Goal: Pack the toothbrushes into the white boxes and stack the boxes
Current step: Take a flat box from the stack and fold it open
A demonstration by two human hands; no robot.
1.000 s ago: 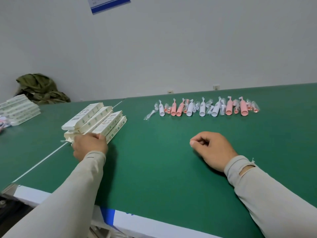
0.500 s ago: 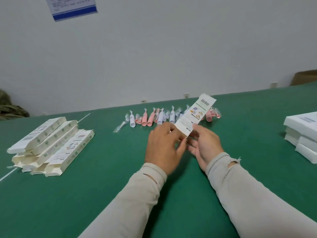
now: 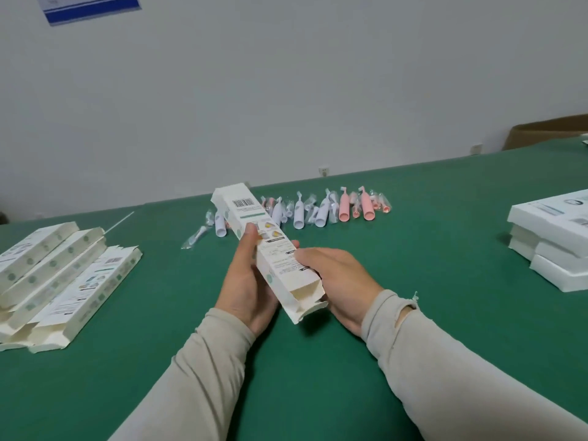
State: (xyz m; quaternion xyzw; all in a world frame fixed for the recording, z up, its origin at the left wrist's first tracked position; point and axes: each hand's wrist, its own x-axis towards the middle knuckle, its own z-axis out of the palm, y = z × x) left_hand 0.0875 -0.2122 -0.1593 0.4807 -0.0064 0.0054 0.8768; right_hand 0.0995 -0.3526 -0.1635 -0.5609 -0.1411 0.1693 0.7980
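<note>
Now, box in hand: white carton [image 3: 269,249] held slantwise at centre of frame, above the green table [image 3: 413,281], near end open toward the camera with flaps splayed, far end near the toothbrush row.
Left hand: left hand [image 3: 246,281] wrapped round the carton's left side, thumb on the printed face, fingers hidden beneath.
Right hand: right hand [image 3: 337,281] clasping the carton's lower right edge, thumb on top just above the open mouth.
Toothbrushes: row of pink and white toothbrushes [image 3: 318,211] lying upper centre of frame, well apart from the hands, none yet inside the carton as far as visible.
Empty cartons: loose pile of cartons [image 3: 60,275] at left edge of frame, several overlapping, open ends toward the camera.
Other boxes: stack of flat white boxes [image 3: 553,237] at right edge of frame, untouched.
Risk, crushing: thin card likely to buckle under a tight squeeze, narrowing the mouth and blocking insertion.
Risk, flaps: splayed flaps likely to fold inward or tear if a brush is pushed in at an angle.
Risk, far end: closure of the far end not clear; if unsealed, brush liable to slide straight through.
Risk, row: reaching with the carton still extended liable to sweep the wrapped brushes out of line.
Risk, pile: uneven left pile prone to sliding when the next carton is pulled out.
</note>
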